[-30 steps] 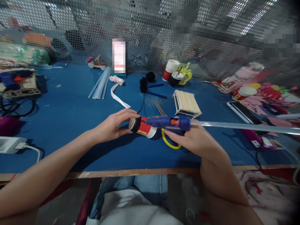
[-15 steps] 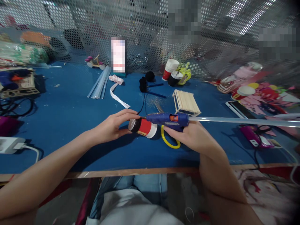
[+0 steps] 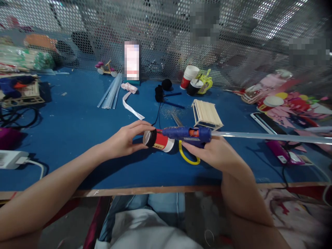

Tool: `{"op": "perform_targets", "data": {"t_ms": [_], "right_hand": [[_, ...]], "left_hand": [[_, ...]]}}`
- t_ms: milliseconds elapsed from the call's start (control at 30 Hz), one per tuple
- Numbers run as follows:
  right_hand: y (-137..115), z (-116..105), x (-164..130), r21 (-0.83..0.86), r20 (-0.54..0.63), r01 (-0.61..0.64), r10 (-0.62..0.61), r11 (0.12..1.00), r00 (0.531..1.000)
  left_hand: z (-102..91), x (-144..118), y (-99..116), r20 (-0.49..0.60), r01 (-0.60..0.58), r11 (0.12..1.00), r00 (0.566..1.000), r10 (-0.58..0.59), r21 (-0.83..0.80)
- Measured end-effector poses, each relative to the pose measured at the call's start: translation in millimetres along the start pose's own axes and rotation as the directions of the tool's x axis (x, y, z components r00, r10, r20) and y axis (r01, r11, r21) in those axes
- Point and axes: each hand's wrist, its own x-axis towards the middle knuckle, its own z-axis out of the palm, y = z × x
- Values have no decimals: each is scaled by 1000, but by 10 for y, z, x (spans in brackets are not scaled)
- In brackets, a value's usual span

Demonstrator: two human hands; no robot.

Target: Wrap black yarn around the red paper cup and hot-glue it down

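Note:
A red paper cup (image 3: 162, 141) lies on its side on the blue table, with black yarn (image 3: 153, 138) wound round one end. My left hand (image 3: 129, 138) grips that wrapped end between thumb and fingers. In my right hand (image 3: 211, 150) is a blue glue gun (image 3: 184, 133), held level, its nozzle at the cup's upper side near the yarn. A long clear glue stick (image 3: 259, 136) sticks out of its back. Under the gun lie scissors with a yellow handle (image 3: 185, 157), partly hidden. A yarn strand runs from the cup to the black yarn balls (image 3: 159, 94).
Behind the cup are a small wooden stick bench (image 3: 207, 113), stacked paper cups (image 3: 190, 74), a white ribbon (image 3: 132, 110) and loose glue sticks (image 3: 111, 93). A phone (image 3: 267, 122) lies at right; a white charger (image 3: 12, 160) is at left. A perforated metal screen (image 3: 160, 45) borders the back.
The glue gun has shifted very slightly to the right and its back end has dipped a little. My left hand and the cup hold almost the same place.

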Motion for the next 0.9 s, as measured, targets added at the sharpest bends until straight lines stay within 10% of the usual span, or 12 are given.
{"op": "perform_targets", "data": {"t_ms": [233,900], "right_hand": [[-140,-26,40,138,-6,-193,196,971,981],[-167,-58,28,106,11,-154,154,982,988]], "left_hand": [[20,-18,-13,-16,125,987,992,-127,-106],[40,-14,13,-12,266,944,962,-274,-193]]}}
